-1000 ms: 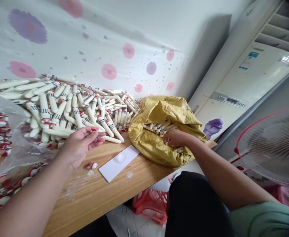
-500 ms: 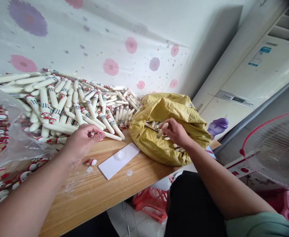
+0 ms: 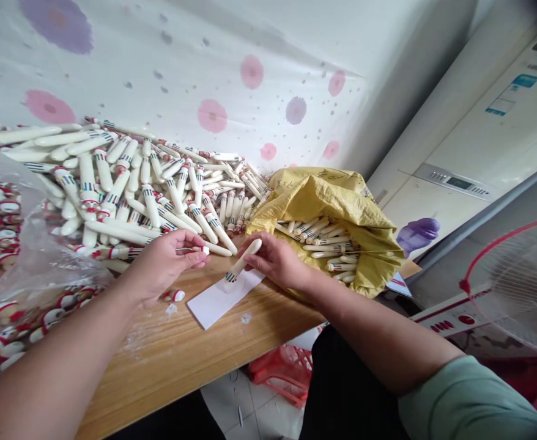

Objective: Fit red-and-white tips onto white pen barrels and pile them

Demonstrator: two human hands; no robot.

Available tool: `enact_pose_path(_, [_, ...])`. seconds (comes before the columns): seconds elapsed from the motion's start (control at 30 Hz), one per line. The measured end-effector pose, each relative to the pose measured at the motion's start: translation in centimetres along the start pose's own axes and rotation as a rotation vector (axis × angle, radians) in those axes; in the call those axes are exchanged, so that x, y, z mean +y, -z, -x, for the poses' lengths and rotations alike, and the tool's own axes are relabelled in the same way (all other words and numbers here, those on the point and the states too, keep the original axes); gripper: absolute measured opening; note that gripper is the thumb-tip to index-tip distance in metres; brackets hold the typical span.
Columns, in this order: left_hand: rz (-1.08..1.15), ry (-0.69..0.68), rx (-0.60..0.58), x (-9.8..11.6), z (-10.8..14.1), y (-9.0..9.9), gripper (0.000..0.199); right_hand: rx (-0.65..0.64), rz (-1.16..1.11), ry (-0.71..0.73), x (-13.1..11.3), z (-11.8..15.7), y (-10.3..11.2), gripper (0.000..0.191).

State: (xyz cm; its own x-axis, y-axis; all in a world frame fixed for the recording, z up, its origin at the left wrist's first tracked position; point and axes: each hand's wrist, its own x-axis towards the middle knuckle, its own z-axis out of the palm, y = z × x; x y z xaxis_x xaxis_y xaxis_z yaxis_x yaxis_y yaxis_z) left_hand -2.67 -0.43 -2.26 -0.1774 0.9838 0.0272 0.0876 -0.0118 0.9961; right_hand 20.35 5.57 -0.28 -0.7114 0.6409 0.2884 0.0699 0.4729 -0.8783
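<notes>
My left hand (image 3: 170,263) is closed on a small red and white piece (image 3: 204,250) between thumb and fingertips. To its right, my right hand (image 3: 275,260) grips a white pen barrel (image 3: 246,260) with coloured stripes, tilted with its striped end down over the white card (image 3: 208,308). A clear blob lies on the card, partly behind the barrel's end. Another red and white piece (image 3: 174,296) rests on the wooden table (image 3: 172,366) below my left hand. The open yellow sack (image 3: 378,269), right of my right hand, holds several striped white pens.
A large heap of white pens (image 3: 149,201) lies along the back. At the left, a clear plastic bag (image 3: 43,244) and several red and white pieces (image 3: 2,348) cover the table. A fan (image 3: 520,281) stands right; a red basket (image 3: 284,373) sits below the table.
My right hand has moved left out of the yellow sack and now holds a white pen barrel over the card. My left hand stays near the pen heap, its small piece now showing. The view has shifted slightly.
</notes>
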Motion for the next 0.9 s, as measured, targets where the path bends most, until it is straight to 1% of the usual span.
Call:
enact_pose_path(0.1, [-0.026, 0.033, -0.023, 0.3, 0.2, -0.2, 0.034, -0.038, 0.043, 0.023, -0.6, 0.1, 0.4, 0.014])
enact_pose_path(0.17, [-0.070, 0.037, -0.037, 0.8, 0.4, -0.5, 0.031, -0.021, 0.106, 0.035, -0.8, 0.1, 0.7, 0.014])
enact_pose_path(0.23, [-0.119, 0.029, -0.030, 1.1, 0.7, -0.7, 0.029, 0.018, 0.113, 0.027, -0.7, 0.1, 0.9, 0.016])
enact_pose_path(0.3, [-0.141, 0.017, -0.015, 1.3, 0.8, -0.8, 0.028, 0.070, 0.004, -0.005, -0.5, 0.2, 1.1, 0.022])
enact_pose_path(0.37, [-0.116, 0.006, -0.030, 1.4, 0.9, -0.9, 0.030, 0.162, -0.167, -0.023, -0.4, 0.2, 1.3, 0.028])
enact_pose_path(0.47, [-0.039, -0.007, -0.117, 1.4, 0.9, -1.0, 0.033, 0.308, -0.394, -0.014, -0.7, 0.3, 1.8, 0.033])
enact_pose_path(0.53, [0.013, -0.020, -0.167, 1.4, 1.0, -1.1, 0.032, 0.362, -0.502, -0.012, -1.1, 0.5, 2.0, 0.034])
enact_pose_path(0.63, [0.073, -0.033, -0.191, 1.4, 1.2, -1.3, 0.028, 0.392, -0.584, -0.001, -1.8, 0.7, 2.0, 0.036])
enact_pose_path(0.77, [0.117, -0.024, -0.223, 1.4, 1.4, -1.5, 0.024, 0.400, -0.600, 0.005, -2.2, 0.9, 1.5, 0.035])
enact_pose_path(0.9, [0.138, -0.031, -0.265, 1.2, 1.5, -1.7, 0.022, 0.386, -0.616, 0.013, -2.0, 0.9, 1.0, 0.032])
